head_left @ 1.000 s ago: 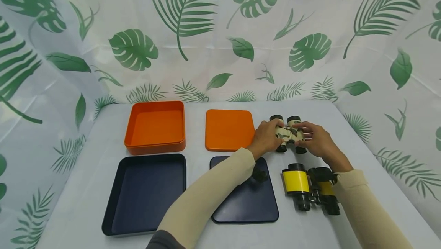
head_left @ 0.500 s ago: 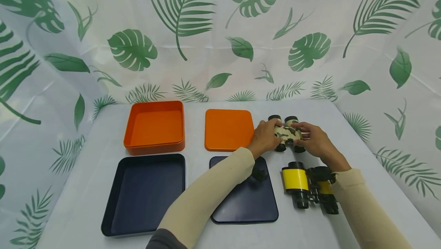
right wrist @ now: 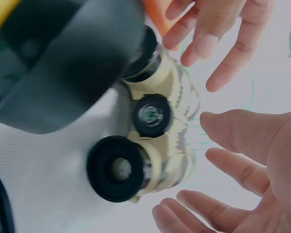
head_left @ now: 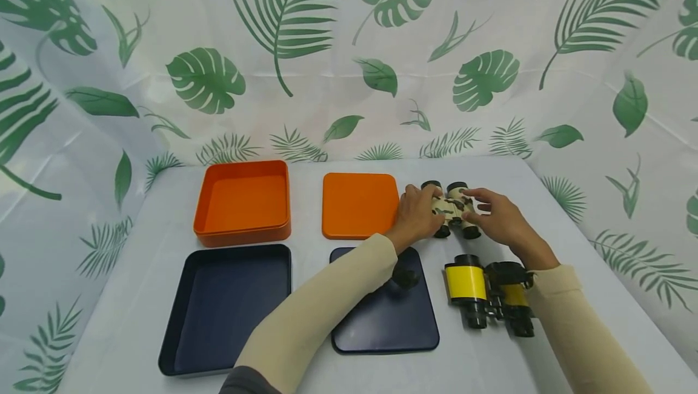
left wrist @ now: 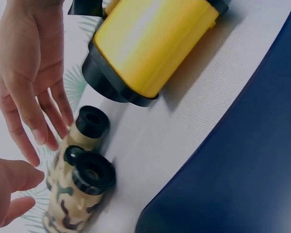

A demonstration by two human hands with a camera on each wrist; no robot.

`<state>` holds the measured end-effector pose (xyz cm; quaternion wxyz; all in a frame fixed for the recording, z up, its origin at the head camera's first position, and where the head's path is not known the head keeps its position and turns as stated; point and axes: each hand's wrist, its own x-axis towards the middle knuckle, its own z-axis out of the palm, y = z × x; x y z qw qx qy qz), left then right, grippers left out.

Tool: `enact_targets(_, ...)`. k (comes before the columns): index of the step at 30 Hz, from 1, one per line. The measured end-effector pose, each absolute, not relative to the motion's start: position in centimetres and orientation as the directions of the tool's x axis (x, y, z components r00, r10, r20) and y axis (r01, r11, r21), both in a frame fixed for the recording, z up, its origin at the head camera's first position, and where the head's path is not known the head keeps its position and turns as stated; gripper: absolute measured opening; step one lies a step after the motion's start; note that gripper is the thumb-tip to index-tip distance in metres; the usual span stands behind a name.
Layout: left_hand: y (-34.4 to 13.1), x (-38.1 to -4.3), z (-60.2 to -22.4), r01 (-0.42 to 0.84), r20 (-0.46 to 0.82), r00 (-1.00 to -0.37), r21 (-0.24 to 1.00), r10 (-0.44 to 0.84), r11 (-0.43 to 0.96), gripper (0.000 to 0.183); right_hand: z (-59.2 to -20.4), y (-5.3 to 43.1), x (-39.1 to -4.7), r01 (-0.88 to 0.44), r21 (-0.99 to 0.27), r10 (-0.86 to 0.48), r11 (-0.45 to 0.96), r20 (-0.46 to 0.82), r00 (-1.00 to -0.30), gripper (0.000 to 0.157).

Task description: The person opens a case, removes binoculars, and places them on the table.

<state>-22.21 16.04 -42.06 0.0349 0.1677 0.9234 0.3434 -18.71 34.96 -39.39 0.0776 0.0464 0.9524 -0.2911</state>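
Note:
Camouflage-patterned binoculars (head_left: 454,209) lie on the white table at the back right, between both hands. My left hand (head_left: 418,214) is at their left side, its fingers extended. In the left wrist view its thumb and a finger show at the lower left, beside the camouflage binoculars (left wrist: 70,204). My right hand (head_left: 498,218) is at their right side with fingers spread, apart from the camouflage binoculars (right wrist: 157,145) in the right wrist view. Larger yellow and black binoculars (head_left: 467,283) lie nearer me, below the right hand and partly behind its cuff.
An orange box (head_left: 242,200) stands at the back left, with a flat orange lid (head_left: 360,206) to its right. In front are a dark blue tray (head_left: 231,309) and a flat dark blue lid (head_left: 389,324), partly under the left sleeve. A leaf-print cloth (head_left: 327,79) hangs behind.
Both hands have loosened from the camouflage binoculars; the right fingers are now more spread. The camouflage binoculars sit slightly further left in view, and the head view has shifted a little.

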Motion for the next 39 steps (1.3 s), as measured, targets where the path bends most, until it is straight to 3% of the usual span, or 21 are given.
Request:
enact_targets(6,14.7,-21.5,-40.8,0.337,0.1,-0.929,0.631,0.357,0.699,0.042,-38.5,34.2,-18.1,0.102,-0.527,0.033,0.844,-0.137,-0.99,0.063)
enact_targets(19,10.9,-18.3,-38.2,0.326,0.144,-0.926,0.773,0.349,0.545,0.045,-37.4,31.3,-15.6,-0.012,-0.489,-0.001,0.872,0.023,-1.0,0.063)
enact_targets(28,7.3,-15.5,-36.4,0.256,0.116,-0.94,0.862,0.321,0.438,0.05,-37.1,29.1,-13.1,-0.116,-0.512,-0.035,0.851,0.165,-0.986,0.06)
enact_targets(39,2.7,-12.1,-36.3,0.209,0.108,-0.95,0.918,0.294,0.338,0.05,-37.7,27.2,-10.8,-0.163,-0.501,-0.051,0.85,0.23,-0.972,0.064)
